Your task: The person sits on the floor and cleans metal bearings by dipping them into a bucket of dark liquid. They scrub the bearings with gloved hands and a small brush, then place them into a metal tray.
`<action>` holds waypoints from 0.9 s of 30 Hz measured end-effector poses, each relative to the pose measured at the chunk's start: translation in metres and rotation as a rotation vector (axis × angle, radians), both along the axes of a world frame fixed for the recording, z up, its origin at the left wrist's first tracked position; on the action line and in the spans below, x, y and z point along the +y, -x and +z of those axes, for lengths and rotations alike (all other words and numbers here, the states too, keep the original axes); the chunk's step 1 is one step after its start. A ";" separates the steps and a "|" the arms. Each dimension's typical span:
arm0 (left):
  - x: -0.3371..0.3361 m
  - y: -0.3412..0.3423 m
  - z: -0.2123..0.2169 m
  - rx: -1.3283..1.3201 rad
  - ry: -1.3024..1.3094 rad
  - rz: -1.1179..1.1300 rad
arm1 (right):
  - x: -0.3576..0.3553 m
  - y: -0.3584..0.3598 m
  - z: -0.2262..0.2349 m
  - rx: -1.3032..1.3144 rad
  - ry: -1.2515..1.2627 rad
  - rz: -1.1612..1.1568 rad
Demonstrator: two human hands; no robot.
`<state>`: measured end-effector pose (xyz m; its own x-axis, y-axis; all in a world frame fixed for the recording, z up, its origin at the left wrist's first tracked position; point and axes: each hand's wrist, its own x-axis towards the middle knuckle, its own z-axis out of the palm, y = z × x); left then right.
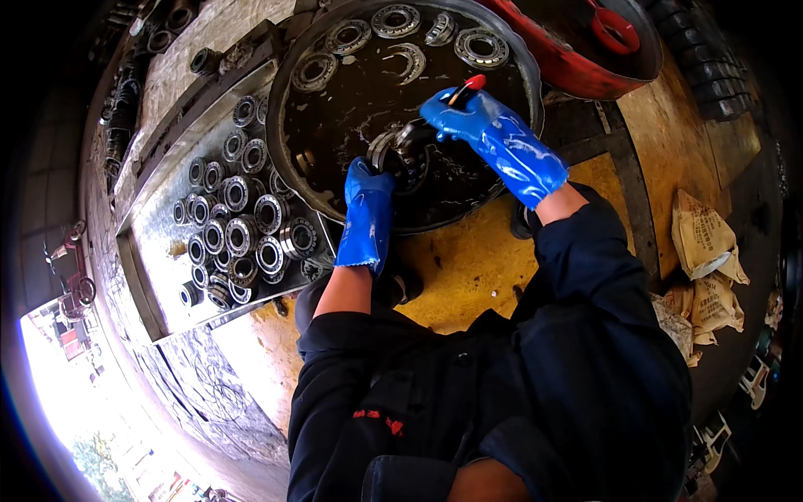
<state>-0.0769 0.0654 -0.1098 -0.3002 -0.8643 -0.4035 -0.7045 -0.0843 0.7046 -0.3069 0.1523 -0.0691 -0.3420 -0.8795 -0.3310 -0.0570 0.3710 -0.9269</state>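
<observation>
Both my hands wear long blue rubber gloves. My left hand point(366, 184) is closed on the near left edge of a steel roller bearing point(384, 154), which is tilted over the dark liquid. My right hand point(467, 115) grips a brush by its dark, red-tipped handle point(476, 82); the dark brush head meets the bearing's upper right side. Both hands work over the near half of a large round metal basin point(283, 159). Toward its far rim lie several more bearings point(396, 21) and a curved broken-looking ring piece point(409, 63).
Left of the basin, a shallow metal tray point(142, 289) holds many bearings point(239, 236). A red tub point(577, 71) with a red round-ended tool point(615, 32) stands at the far right. Paper sacks point(707, 234) lie at right, and yellow flooring point(468, 284) shows below the basin.
</observation>
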 end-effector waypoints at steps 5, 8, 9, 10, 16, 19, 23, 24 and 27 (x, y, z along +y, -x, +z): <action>0.009 0.000 0.036 -0.101 0.238 -0.082 | 0.026 -0.008 0.010 0.155 -0.168 -0.201; 0.009 0.004 0.039 -0.038 0.443 -0.201 | 0.039 -0.022 0.024 0.200 -0.240 -0.229; 0.009 0.005 0.036 0.016 0.528 -0.221 | 0.038 -0.025 0.024 0.179 -0.254 -0.235; 0.009 0.004 0.030 0.068 0.613 -0.240 | 0.036 -0.029 0.022 0.157 -0.268 -0.239; 0.027 0.016 0.051 0.154 0.840 -0.437 | 0.016 -0.020 -0.049 -0.886 0.022 -0.299; 0.022 0.016 0.050 0.313 1.064 -0.581 | 0.020 -0.021 -0.050 -1.028 0.104 -0.193; 0.026 0.017 0.060 0.372 1.071 -0.589 | 0.031 -0.019 -0.044 -0.855 0.266 0.028; 0.026 0.018 0.063 0.378 1.076 -0.584 | 0.032 -0.018 -0.043 -0.891 0.246 -0.012; 0.024 0.019 0.066 0.388 1.114 -0.577 | 0.030 -0.021 -0.022 -0.906 0.221 -0.145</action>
<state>-0.0957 0.0899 -0.0434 -0.6707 -0.3848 0.6341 -0.1806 0.9139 0.3635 -0.2859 0.1820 -0.0915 -0.1469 -0.9232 -0.3553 0.7529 0.1286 -0.6455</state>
